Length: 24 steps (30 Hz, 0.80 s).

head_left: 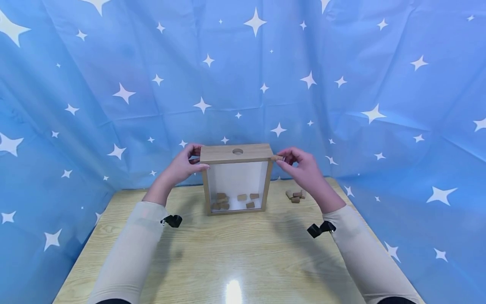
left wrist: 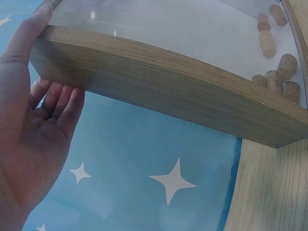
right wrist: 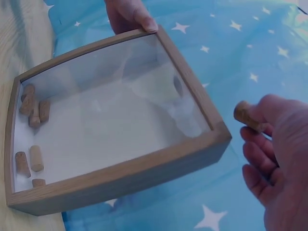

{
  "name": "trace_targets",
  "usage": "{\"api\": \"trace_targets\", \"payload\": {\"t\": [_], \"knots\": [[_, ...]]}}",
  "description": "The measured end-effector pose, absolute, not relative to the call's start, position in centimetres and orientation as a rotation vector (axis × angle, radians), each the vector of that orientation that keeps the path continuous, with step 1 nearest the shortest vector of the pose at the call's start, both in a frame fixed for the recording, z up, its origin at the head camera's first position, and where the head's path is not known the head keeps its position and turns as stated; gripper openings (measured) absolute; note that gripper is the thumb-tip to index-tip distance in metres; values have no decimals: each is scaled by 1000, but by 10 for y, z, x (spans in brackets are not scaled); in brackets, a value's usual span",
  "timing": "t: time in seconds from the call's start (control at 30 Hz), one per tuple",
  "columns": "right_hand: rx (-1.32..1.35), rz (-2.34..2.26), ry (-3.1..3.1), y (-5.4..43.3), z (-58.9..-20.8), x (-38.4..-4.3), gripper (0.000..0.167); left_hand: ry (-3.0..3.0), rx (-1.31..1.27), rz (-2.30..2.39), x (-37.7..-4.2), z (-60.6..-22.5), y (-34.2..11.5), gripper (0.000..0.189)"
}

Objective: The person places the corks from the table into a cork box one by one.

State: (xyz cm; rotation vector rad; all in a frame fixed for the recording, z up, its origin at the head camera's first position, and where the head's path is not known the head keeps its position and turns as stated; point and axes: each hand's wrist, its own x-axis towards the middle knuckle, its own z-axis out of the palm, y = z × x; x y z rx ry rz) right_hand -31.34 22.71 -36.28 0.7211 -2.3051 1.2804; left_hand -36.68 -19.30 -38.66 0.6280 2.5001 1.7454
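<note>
From here I see the right hand (head_left: 300,164) pinching a stubby, speckled brown cork (right wrist: 244,115) at its fingertips, just beside the box's top corner. The wooden-framed box (head_left: 220,154), with a round hole (head_left: 237,152) on top, stands between it and the left hand (head_left: 183,165), which grips the opposite corner; below the right hand, loose corks (head_left: 295,200) lie on the worktop (head_left: 228,249).

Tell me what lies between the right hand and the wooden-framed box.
A cork, pinched in the right hand; the right wrist view shows a gap between it and the wooden-framed box, with blue star-patterned cloth behind.
</note>
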Motion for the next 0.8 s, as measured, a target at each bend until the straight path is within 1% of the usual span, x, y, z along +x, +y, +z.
{"api": "trace_targets", "payload": {"t": [0.43, 0.8], "knots": [[783, 1226, -2281, 206, -348, -325, 16, 2509, 635, 1741, -367, -387, -192, 75], [871, 1203, -2335, 188, -334, -334, 23, 2500, 617, 1739, -367, -385, -192, 72]]}}
